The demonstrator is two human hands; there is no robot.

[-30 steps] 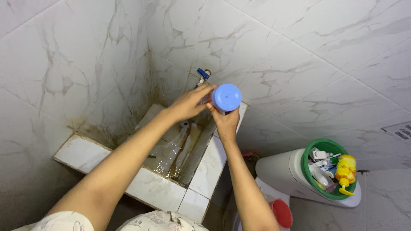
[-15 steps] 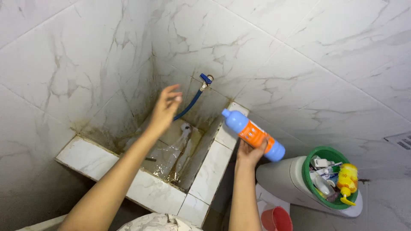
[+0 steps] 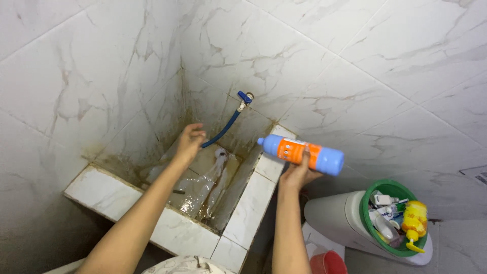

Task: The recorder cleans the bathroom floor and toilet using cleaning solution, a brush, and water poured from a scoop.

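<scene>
**Bottle held level over the basin's right rim, cap toward the free hand**

A tiled corner basin [image 3: 109, 189] fills the lower left and centre of the frame, its white rim running in an L and its stained floor wet with shallow water. Above it, near the centre top, a blue tap [image 3: 244, 96] on the marble wall feeds a dark blue hose [image 3: 222, 130] that droops into the basin. At the lower right a white toilet cistern [image 3: 332, 208] carries a green basket [image 3: 366, 203] of toiletries, among them a yellow pump bottle [image 3: 415, 218].

The blue bottle with an orange label [image 3: 300, 153] sits right of centre, over the basin's right rim. Its long axis runs nearly level, cap end pointing left toward the basin, base toward the right edge. The right hand [image 3: 297, 172] grips it from below around the middle. The left hand [image 3: 190, 141], left of centre, holds nothing; its fingers are loosely curled just beside the hose's lower end, well apart from the bottle's cap. The right hand alone is on the bottle.
</scene>
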